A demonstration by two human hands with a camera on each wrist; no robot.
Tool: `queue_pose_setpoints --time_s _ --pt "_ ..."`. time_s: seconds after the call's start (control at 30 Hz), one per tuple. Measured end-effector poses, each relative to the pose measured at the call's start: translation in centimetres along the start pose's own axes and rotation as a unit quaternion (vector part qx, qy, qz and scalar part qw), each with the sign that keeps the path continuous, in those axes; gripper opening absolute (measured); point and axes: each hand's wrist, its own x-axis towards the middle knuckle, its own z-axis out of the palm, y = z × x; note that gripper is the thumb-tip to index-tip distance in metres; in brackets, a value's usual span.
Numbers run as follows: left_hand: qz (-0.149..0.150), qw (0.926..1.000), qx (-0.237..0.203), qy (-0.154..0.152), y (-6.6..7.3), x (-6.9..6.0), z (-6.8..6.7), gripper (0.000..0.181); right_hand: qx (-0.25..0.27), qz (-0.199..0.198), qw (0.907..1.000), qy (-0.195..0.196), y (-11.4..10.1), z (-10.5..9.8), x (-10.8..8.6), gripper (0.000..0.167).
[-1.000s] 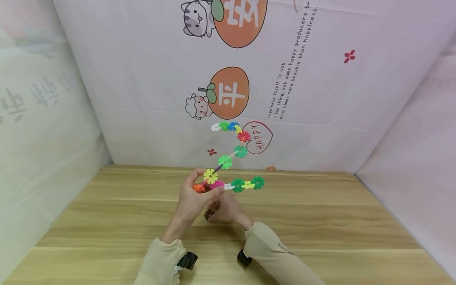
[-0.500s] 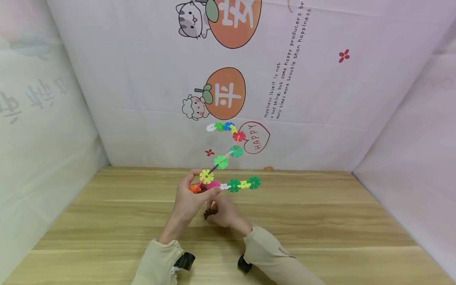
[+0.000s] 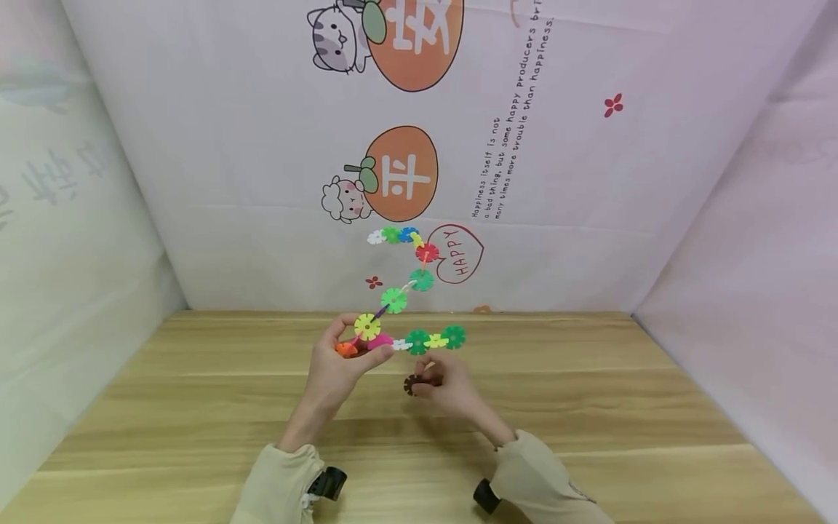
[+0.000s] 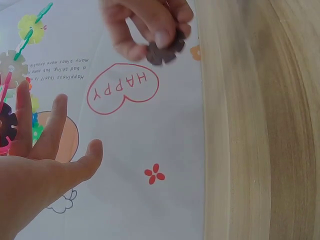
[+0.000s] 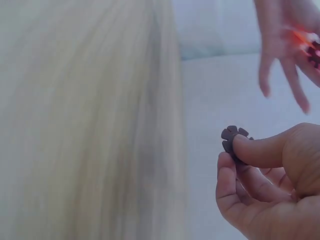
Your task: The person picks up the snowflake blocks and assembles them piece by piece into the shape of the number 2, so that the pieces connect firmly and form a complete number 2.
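Observation:
A chain of bright interlocking plastic snowflake discs (image 3: 394,300) hangs in the air above the table, bending upward and also out to the right. My left hand (image 3: 332,371) holds it near the orange and pink discs, where a dark disc (image 4: 7,129) also shows in the left wrist view. Several fingers of that hand are stretched out. To the right and lower, my right hand (image 3: 455,389) pinches a dark brown snowflake disc (image 5: 231,136) between thumb and fingers. That brown disc is apart from the chain. Its far side is hidden by the fingertips.
The wood-grain table (image 3: 556,378) spreads below both hands. A printed white cloth (image 3: 537,262) stands behind its back edge, with more cloth at the left and right sides. A black wrist strap piece (image 3: 486,496) sits at the right sleeve.
My right hand has moved right, away from beneath the left hand, carrying the brown disc with it. The left hand keeps its hold on the chain. The head view has shifted slightly.

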Motion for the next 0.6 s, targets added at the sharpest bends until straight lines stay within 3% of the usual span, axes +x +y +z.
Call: queue_pose_setpoints --time_s 0.37,0.6 --pt "-0.004 1.0000 0.009 -0.001 -0.1 0.0 0.0 0.044 0.048 0.042 0.9926 0.103 -0.7 -4.6 -2.0 0.018" --pt "-0.009 0.9996 0.026 0.008 -0.1 0.0 -0.4 0.046 0.062 0.010 0.9893 0.132 -1.8 -7.1 -1.9 0.016"
